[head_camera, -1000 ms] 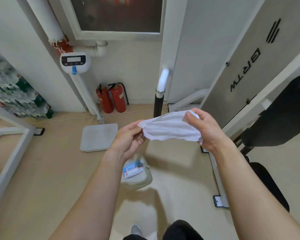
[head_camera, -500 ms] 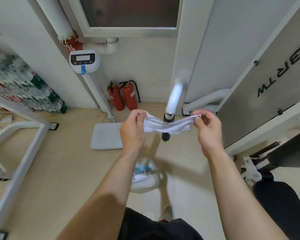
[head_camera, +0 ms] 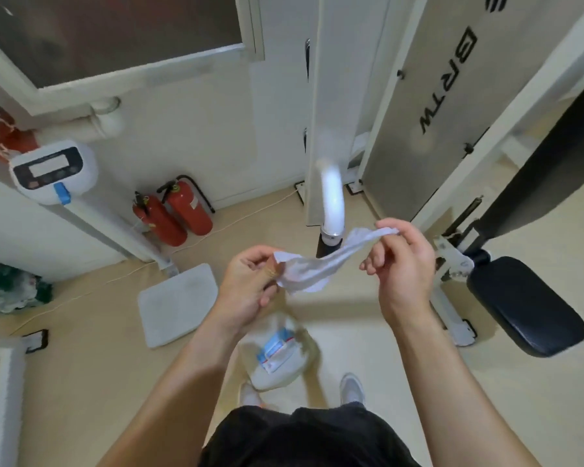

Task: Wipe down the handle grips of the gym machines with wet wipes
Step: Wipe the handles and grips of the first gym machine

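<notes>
Now the wet wipe [head_camera: 321, 264], earlier spread flat, is pulled into a slack band between the left hand [head_camera: 250, 281] and right hand [head_camera: 402, 254], each pinching an end, just in front of the handle grip [head_camera: 332, 210], apparently ready for wrapping.

A single wide-angle camera worn on the person's head looks forward and steeply down, close over both forearms. The left hand [head_camera: 250, 284] and right hand [head_camera: 402, 264] meet near frame centre, pinching a wet wipe [head_camera: 317, 269]; just beyond that grip rises a white machine handle [head_camera: 332, 203]. Below the grip lies the floor [head_camera: 368, 332], and the lens bends the frame edges.
</notes>
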`<move>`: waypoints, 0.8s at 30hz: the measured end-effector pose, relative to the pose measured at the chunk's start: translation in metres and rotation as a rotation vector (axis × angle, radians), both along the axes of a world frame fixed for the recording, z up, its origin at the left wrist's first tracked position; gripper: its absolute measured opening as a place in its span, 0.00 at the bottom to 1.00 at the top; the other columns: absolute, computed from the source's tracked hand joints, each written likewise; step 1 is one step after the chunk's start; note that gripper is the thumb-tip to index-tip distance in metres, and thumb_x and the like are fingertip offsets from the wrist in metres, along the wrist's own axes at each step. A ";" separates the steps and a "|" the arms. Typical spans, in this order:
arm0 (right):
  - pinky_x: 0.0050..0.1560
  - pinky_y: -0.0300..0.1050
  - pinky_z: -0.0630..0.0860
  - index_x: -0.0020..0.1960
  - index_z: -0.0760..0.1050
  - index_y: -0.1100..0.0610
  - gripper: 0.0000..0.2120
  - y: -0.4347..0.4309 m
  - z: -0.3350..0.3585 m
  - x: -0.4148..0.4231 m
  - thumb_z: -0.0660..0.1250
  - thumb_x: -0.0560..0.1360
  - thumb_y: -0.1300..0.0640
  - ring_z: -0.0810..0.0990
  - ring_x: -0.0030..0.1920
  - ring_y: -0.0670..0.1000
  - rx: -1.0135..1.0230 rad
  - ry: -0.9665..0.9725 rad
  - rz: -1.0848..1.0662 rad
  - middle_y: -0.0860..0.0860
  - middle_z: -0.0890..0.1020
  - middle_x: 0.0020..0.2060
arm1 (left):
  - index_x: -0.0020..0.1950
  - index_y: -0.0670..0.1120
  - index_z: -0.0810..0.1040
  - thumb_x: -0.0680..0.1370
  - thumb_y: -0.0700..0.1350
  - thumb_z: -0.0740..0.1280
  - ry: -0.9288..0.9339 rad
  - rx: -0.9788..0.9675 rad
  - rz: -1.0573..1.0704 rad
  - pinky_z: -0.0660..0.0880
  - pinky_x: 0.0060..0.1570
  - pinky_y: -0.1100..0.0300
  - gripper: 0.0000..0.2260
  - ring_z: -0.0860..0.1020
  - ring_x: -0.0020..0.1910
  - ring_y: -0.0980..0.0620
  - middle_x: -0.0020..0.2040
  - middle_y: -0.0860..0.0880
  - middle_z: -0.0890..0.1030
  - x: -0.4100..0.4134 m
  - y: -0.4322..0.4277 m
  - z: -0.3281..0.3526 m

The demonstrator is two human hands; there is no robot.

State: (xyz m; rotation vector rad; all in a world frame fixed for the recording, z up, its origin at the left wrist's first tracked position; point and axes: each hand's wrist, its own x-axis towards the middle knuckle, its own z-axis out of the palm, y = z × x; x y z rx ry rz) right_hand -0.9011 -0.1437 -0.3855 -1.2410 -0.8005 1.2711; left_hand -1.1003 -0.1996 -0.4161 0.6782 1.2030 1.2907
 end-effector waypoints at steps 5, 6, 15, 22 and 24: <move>0.35 0.44 0.77 0.49 0.77 0.57 0.12 0.002 -0.006 -0.035 0.58 0.78 0.68 0.78 0.32 0.51 -0.052 -0.035 -0.150 0.51 0.79 0.34 | 0.45 0.41 0.78 0.83 0.34 0.64 0.352 -0.040 -0.124 0.62 0.20 0.67 0.08 0.70 0.17 0.56 0.28 0.54 0.80 -0.009 0.028 0.004; 0.36 0.43 0.77 0.50 0.77 0.57 0.11 0.003 -0.006 -0.040 0.59 0.78 0.68 0.77 0.33 0.50 -0.046 -0.037 -0.150 0.51 0.79 0.35 | 0.44 0.43 0.78 0.83 0.34 0.64 0.401 -0.034 -0.126 0.65 0.21 0.65 0.09 0.73 0.19 0.55 0.29 0.54 0.80 -0.008 0.034 0.006; 0.44 0.44 0.75 0.63 0.72 0.61 0.26 -0.011 -0.020 -0.047 0.56 0.65 0.67 0.79 0.41 0.55 0.043 0.215 0.035 0.61 0.82 0.42 | 0.49 0.47 0.79 0.79 0.39 0.72 0.164 -0.065 0.067 0.78 0.36 0.62 0.04 0.80 0.37 0.52 0.47 0.46 0.82 0.028 0.054 0.026; 0.44 0.43 0.76 0.51 0.74 0.57 0.14 -0.018 -0.032 -0.068 0.70 0.69 0.69 0.78 0.40 0.45 0.155 -0.161 0.191 0.44 0.80 0.39 | 0.50 0.49 0.81 0.77 0.51 0.71 0.623 0.025 0.086 0.76 0.44 0.63 0.07 0.81 0.42 0.60 0.48 0.54 0.85 0.019 0.052 0.055; 0.35 0.42 0.70 0.38 0.71 0.55 0.13 -0.009 -0.030 -0.073 0.72 0.70 0.68 0.71 0.31 0.45 0.094 -0.157 0.242 0.42 0.74 0.29 | 0.47 0.47 0.83 0.77 0.58 0.69 0.650 0.001 0.075 0.73 0.42 0.65 0.14 0.80 0.41 0.57 0.44 0.52 0.85 0.021 0.057 0.064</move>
